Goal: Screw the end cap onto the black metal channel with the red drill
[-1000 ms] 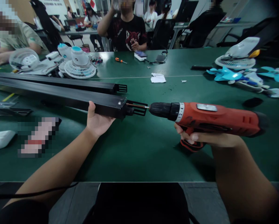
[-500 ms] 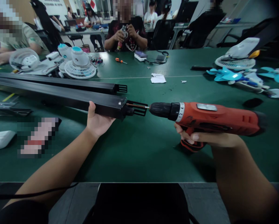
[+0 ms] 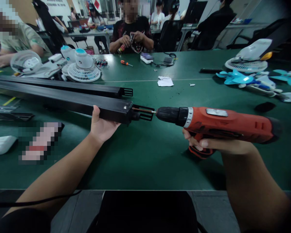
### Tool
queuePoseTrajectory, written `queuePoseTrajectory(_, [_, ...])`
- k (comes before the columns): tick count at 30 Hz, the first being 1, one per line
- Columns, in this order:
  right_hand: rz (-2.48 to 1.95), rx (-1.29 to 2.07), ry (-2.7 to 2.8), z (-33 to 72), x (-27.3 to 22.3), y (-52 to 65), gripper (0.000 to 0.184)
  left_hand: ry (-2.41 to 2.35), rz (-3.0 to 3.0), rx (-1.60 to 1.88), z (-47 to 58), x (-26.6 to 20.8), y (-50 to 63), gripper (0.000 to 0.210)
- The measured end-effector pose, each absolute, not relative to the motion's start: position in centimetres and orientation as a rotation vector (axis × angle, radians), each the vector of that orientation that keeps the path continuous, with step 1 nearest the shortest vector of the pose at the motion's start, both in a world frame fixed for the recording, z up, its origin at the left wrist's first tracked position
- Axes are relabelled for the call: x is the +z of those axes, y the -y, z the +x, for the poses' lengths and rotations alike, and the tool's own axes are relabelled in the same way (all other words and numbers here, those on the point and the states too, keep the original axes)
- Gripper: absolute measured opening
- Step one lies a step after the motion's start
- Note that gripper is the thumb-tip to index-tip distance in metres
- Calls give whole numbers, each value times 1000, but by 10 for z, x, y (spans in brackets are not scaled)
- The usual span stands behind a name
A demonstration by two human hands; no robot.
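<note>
My left hand [image 3: 104,126] grips a long black rectangular bar [image 3: 87,102] near its right end, thumb on the near side and palm below. A slotted black bracket [image 3: 145,113] sticks out of that end. My right hand [image 3: 201,142] is wrapped round the handle of a red cordless drill [image 3: 223,123], which points left. The drill's long bit [image 3: 144,110] reaches past the bracket to the bar's end face; its tip is hard to make out there. Behind lies a second black bar [image 3: 99,89] with a similar slotted end.
White fan parts [image 3: 83,71] stand at the back left, and blue fan blades [image 3: 235,77] lie at the right. An orange screwdriver [image 3: 126,63] and white paper [image 3: 165,81] lie beyond the bars. A person [image 3: 133,35] sits across the green table [image 3: 140,161].
The drill and my right hand have shifted very slightly right. My left hand and the bar stay put. The person opposite has lowered the object in their hands.
</note>
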State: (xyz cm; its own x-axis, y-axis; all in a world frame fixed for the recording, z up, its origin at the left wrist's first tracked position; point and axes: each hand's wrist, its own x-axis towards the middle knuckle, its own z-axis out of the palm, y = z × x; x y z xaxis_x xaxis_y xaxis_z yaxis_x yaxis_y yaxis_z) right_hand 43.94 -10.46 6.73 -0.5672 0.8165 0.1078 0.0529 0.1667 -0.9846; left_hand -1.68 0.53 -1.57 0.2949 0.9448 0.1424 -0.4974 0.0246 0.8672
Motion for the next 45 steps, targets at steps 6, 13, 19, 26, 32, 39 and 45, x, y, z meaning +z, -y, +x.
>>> queuePoseTrajectory(6, [-801, 1472, 1780, 441, 66, 106, 28, -556, 1003, 1196, -20, -17, -7, 106])
queuePoseTrajectory(13, [-795, 1482, 1788, 440, 67, 104, 27, -538, 984, 1189, -22, -19, -9, 102])
queuePoseTrajectory(19, [-768, 1449, 1797, 438, 69, 105, 25, -523, 991, 1185, -22, -19, -8, 101])
queuePoseTrajectory(26, [-836, 1472, 1788, 441, 68, 104, 31, -565, 1032, 1180, -22, -18, -8, 106])
queuePoseTrajectory(32, [-803, 1463, 1803, 439, 68, 103, 27, -571, 986, 1199, -19, -15, -6, 105])
queuePoseTrajectory(39, [-772, 1468, 1780, 438, 67, 105, 25, -531, 978, 1188, -21, -17, -7, 99])
queuePoseTrajectory(45, [-792, 1472, 1768, 439, 70, 106, 26, -508, 966, 1177, -23, -20, -10, 102])
